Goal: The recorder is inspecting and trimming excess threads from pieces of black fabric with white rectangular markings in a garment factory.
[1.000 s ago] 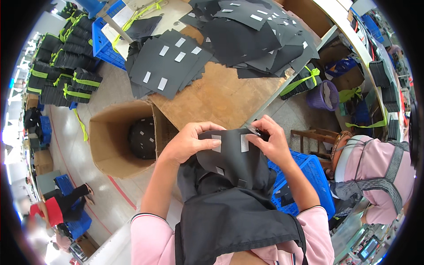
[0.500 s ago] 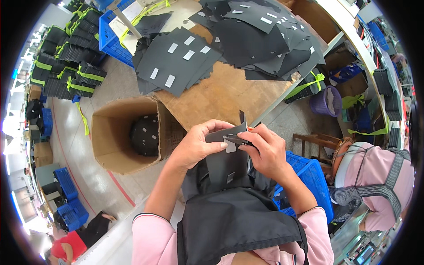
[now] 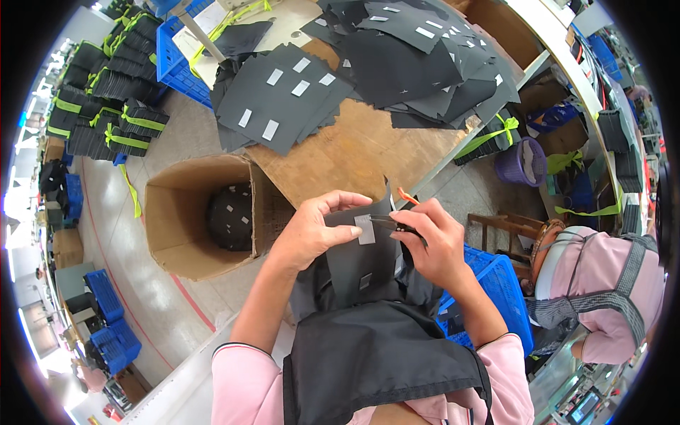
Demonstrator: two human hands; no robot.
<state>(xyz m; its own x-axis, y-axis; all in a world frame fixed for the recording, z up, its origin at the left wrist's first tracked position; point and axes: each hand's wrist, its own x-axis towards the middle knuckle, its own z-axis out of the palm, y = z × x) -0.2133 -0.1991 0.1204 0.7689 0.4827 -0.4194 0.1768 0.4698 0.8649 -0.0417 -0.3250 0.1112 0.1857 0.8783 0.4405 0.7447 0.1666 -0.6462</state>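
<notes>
In front of my lap hangs a black sheet panel (image 3: 352, 261), bent over at its top edge, with a white rectangular patch (image 3: 366, 231) near the top. My left hand (image 3: 316, 230) pinches the panel, thumb in front and fingers over the upper edge. My right hand (image 3: 433, 235) is closed around small snips (image 3: 405, 228) with dark blades; an orange part shows above the fingers. The snips' thin tips are at the upper right of the white patch. Whether they touch it, I cannot tell.
Ahead stands a wooden tabletop (image 3: 368, 152) bearing piled black panels (image 3: 280, 95) with white patches. A cardboard box (image 3: 177, 244) holding dark pieces is at left. A blue crate (image 3: 499, 294) is by my right arm, and another person (image 3: 602, 283) in pink sits beyond it.
The snips have tilted in my right hand, so thin tips now show at the patch and more orange is visible. The left hand keeps its pinch on the panel.
</notes>
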